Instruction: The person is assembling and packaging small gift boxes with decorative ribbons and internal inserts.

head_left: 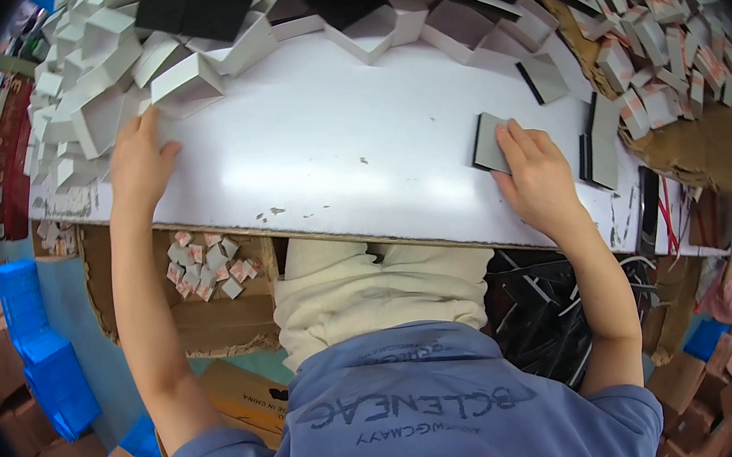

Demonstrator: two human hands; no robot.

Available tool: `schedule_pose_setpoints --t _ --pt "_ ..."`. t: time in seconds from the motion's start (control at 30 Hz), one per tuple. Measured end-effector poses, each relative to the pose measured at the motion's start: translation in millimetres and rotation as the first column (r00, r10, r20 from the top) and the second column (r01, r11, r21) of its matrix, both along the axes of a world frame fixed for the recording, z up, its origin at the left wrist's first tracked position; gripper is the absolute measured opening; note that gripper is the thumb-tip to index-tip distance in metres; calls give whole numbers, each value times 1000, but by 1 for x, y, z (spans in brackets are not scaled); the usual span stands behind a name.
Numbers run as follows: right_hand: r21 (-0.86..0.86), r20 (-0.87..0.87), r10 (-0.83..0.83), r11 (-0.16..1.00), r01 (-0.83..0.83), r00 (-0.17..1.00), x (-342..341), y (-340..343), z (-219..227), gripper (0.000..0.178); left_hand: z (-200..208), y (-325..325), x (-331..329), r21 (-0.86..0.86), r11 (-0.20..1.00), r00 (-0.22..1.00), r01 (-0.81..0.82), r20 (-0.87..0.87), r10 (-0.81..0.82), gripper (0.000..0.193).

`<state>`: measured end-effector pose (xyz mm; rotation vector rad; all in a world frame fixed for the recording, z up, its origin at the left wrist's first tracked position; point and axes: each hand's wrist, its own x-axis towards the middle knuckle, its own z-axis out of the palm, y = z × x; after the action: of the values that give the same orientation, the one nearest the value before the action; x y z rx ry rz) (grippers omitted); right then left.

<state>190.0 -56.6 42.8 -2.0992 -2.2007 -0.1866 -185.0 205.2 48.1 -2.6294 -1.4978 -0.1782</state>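
Observation:
My left hand (141, 163) reaches to the near edge of a pile of white open-ended paper boxes (106, 50) at the left. Its fingers are stretched with the thumb apart, the fingertips at or against a box; contact is hard to make out. On the right side of the white table (312, 136), my right hand (540, 170) grips a flat grey pad with a black edge (489, 142) between thumb and fingers. Similar grey pieces lie close by: one grey pad (544, 78) farther back and a grey stack (603, 141) to the right.
Black pads (196, 10) rest on boxes along the back. Small white boxes with orange print (655, 46) are heaped at the far right by torn cardboard (697, 149). Below the table's left front, an open carton (189, 327) holds small boxes. Black bags (540, 317) lie below the right.

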Motion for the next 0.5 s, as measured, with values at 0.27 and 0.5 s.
schedule_pose_setpoints --t 0.27,0.5 --pt "70 -22 46 997 -44 999 6 -1 -7 49 11 -14 -5 -173 981 996 -86 4 88 67" --pt "439 -278 106 898 28 955 -7 8 21 33 3 -117 75 -355 778 629 519 774 -67 77"
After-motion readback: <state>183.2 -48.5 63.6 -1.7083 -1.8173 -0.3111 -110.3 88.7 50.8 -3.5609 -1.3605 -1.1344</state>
